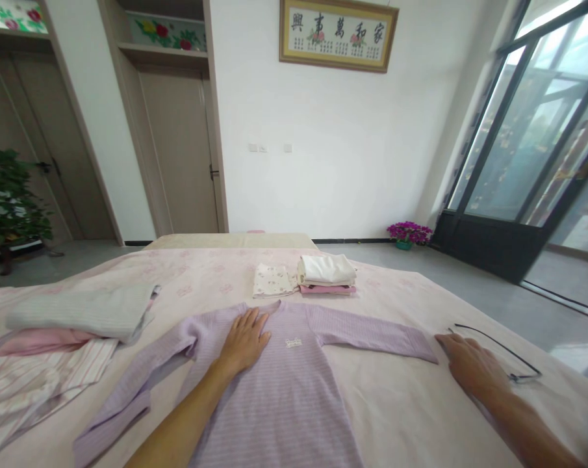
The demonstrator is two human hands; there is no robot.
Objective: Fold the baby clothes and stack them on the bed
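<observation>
The left hand (245,341) lies flat on the spread purple shirt (284,383), gripping nothing; the right hand (476,364) is just past a sleeve's cuff, beside the glasses (512,354), its grasp impossible to tell. Folded clothes (327,273) sit beyond and between the hands, more clothes (79,312) left of the left. Far beyond the right, a green pot (403,246) holds purple flowers (409,231)

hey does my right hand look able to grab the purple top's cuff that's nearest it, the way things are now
Probably yes: the right hand is close beside that cuff, and only bare bedding shows between them.
</observation>
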